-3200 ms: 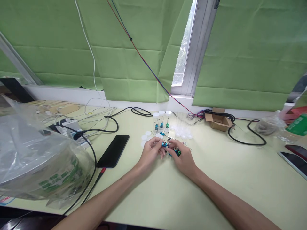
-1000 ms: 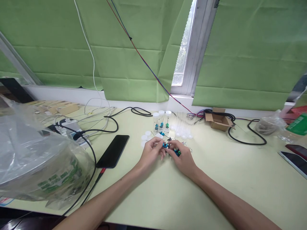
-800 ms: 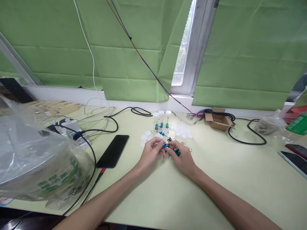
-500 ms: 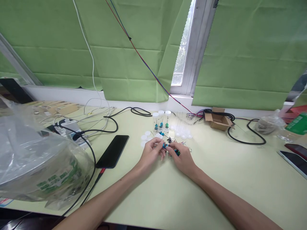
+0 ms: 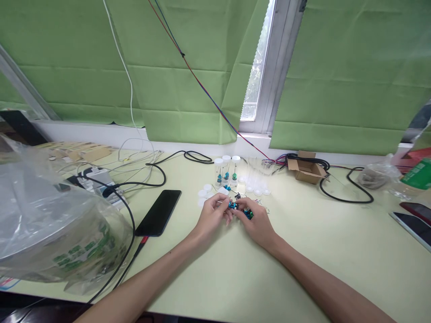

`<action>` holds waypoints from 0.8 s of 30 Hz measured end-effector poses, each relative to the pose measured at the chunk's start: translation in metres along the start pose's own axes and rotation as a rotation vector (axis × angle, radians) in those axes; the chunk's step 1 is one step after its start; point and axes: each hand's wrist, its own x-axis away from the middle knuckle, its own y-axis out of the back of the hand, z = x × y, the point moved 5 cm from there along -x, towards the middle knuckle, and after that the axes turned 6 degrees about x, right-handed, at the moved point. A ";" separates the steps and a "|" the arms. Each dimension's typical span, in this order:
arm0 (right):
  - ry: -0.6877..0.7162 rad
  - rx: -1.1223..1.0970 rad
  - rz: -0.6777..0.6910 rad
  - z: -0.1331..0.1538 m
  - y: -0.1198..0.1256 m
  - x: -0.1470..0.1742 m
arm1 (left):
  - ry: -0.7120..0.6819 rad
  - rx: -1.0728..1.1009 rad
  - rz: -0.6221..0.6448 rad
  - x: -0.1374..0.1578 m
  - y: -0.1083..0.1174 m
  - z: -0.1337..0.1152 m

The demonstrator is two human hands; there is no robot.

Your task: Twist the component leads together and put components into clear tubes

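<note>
My left hand [image 5: 211, 214] pinches a small blue part [image 5: 232, 205] with a thin metal rod between thumb and fingers. Across from it, my right hand [image 5: 258, 225] has its thumb and fingertips closed against the same part. A cluster of blue and green pieces [image 5: 248, 213] shows by the right fingers; whether they are gripped or lie on the table I cannot tell. Just beyond the hands are another small blue piece [image 5: 227, 188] and a black piece [image 5: 237, 196]. Several clear white-capped vials [image 5: 235, 169] stand behind, with blue or green parts inside.
Round white caps [image 5: 202, 193] and clear tubes [image 5: 253, 177] lie around the vials. A black phone [image 5: 158, 212] and a big plastic bag [image 5: 60, 224] are to the left. At the back right sits an open cardboard box [image 5: 308, 172] among black cables.
The right fingertips have shifted slightly at the small blue part, and more of that part shows between the hands. The left hand is nearly still.
</note>
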 end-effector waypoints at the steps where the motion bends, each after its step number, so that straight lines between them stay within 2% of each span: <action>1: 0.000 0.002 0.000 0.000 0.000 0.000 | 0.001 -0.001 -0.001 0.000 0.000 0.000; 16: -0.030 0.077 0.043 -0.005 -0.004 -0.001 | 0.016 -0.018 0.008 0.001 -0.002 -0.001; 24: -0.024 -0.019 0.015 -0.001 -0.001 0.001 | 0.010 0.016 -0.015 -0.001 0.001 0.000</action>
